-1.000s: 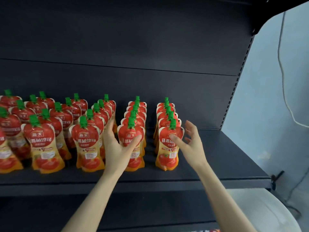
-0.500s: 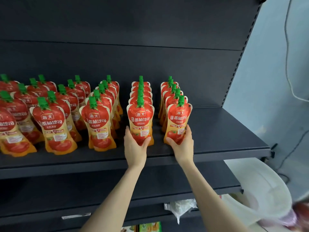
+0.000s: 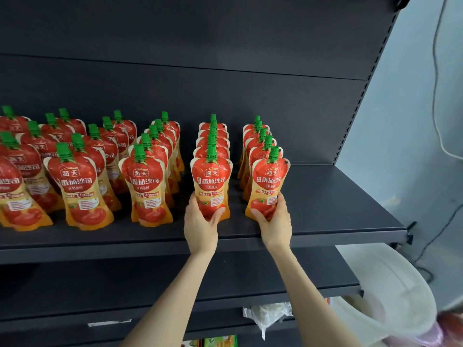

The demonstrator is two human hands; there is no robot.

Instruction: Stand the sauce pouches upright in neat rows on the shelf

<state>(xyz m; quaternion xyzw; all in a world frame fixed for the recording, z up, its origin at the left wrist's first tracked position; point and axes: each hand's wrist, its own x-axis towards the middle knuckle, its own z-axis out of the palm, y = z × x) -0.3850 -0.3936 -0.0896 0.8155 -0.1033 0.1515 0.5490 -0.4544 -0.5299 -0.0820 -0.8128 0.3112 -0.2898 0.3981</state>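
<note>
A dark grey metal back panel fills the upper view, ending at a slotted upright on the right. Beyond it stands a pale blue-grey wall with a thin white cable hanging down. Lower shelves lie in shadow, beside what may be a white bin.

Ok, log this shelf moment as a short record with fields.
left: left hand grips the base of the second-from-right front pouch
right: right hand grips the base of the rightmost front pouch
pouches: standing, green caps up, in rows running front to back
rows: the two at the right straight, those further left looser
shelf: dark shelf
below: white bin
</note>
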